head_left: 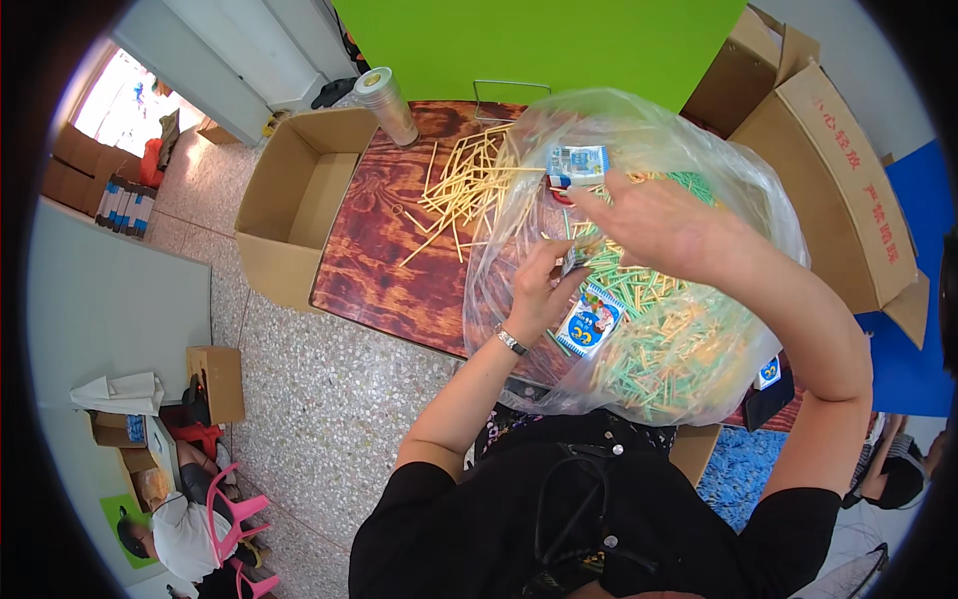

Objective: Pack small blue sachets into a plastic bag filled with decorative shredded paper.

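Lettering [882, 225] on carton [846, 200] and packets [589, 324]

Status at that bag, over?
Left hand pinching small shiny packet. Right hand over clear plastic bag of green, yellow sticks. Blue-white packet atop sticks.

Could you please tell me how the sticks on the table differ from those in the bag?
Colour: the table sticks are yellow; the bagged sticks mix green and yellow. Length: the table sticks look longer, the bagged sticks shorter. Both are thin and loosely heaped.

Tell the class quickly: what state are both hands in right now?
Left hand: closed, holding a small packet.
Right hand: partly curled; whether holding anything cannot be told.
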